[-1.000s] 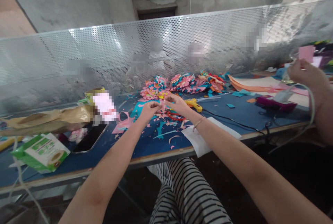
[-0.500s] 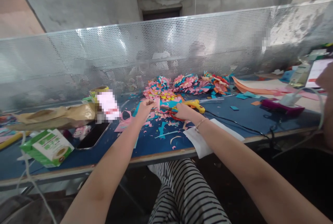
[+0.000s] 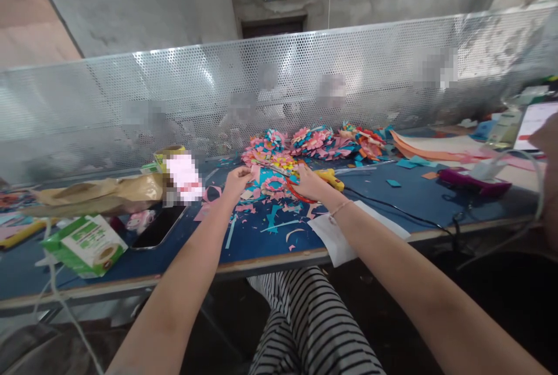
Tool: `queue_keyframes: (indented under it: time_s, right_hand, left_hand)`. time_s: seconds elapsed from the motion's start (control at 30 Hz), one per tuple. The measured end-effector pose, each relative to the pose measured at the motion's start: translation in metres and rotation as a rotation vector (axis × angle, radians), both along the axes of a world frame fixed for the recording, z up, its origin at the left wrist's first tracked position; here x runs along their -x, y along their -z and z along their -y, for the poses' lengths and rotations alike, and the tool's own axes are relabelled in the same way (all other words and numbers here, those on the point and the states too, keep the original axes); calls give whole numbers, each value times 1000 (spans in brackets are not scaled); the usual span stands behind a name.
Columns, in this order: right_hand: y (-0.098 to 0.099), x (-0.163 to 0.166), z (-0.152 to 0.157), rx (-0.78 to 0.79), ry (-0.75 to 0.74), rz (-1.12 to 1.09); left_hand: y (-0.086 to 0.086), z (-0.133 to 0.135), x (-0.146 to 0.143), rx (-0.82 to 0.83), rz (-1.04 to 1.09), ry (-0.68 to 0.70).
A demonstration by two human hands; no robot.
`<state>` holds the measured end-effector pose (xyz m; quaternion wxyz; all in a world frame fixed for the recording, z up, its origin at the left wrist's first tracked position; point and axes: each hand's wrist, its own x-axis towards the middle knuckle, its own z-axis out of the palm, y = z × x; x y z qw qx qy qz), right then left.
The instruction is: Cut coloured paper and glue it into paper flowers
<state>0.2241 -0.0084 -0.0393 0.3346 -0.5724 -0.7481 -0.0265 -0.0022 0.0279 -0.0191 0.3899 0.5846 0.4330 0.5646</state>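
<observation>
My right hand (image 3: 309,182) is closed around a pair of red-handled scissors (image 3: 299,195). Their blades point left, toward my left hand (image 3: 238,181). In the fingertips of that left hand is a small piece of pink paper (image 3: 254,171). Just beyond both hands lie pink, blue and yellow paper flowers (image 3: 285,161), with another bunch of paper flowers (image 3: 316,141) behind. Loose paper scraps (image 3: 272,218) cover the blue tabletop in front of my hands. A yellow glue gun (image 3: 330,178) rests right beside my right hand.
To the left are a green-and-white box (image 3: 85,246), a dark phone (image 3: 159,228), a lit phone (image 3: 183,177) and a brown paper bag (image 3: 104,192). On the right lie a white sheet (image 3: 361,227), a black cord (image 3: 392,205) and coloured paper sheets (image 3: 436,147). A perforated metal panel (image 3: 279,84) stands behind.
My left hand has shifted slightly left with its fingers near the pink paper. The scissors in my right hand have turned, their blades now higher, and the right hand has moved slightly.
</observation>
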Motion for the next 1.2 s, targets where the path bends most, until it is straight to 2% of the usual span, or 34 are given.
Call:
queue_keyframes:
  time_s: [0.33,0.5,0.73,1.2]
  right_hand:
    - [4,0,-1,-96,-135,36]
    - [3,0,0,-133,-165,53]
    - [0,0,5,-96,-144,99]
    - [-6,0,10,-3,-98,110]
  left_hand:
    - [0,3,-4,-11,-75,19]
    - [-3,7,-7,17,-34,28]
    - [-4,8,-10,50,1,-10]
    - [-8,14,-11,76,87,48]
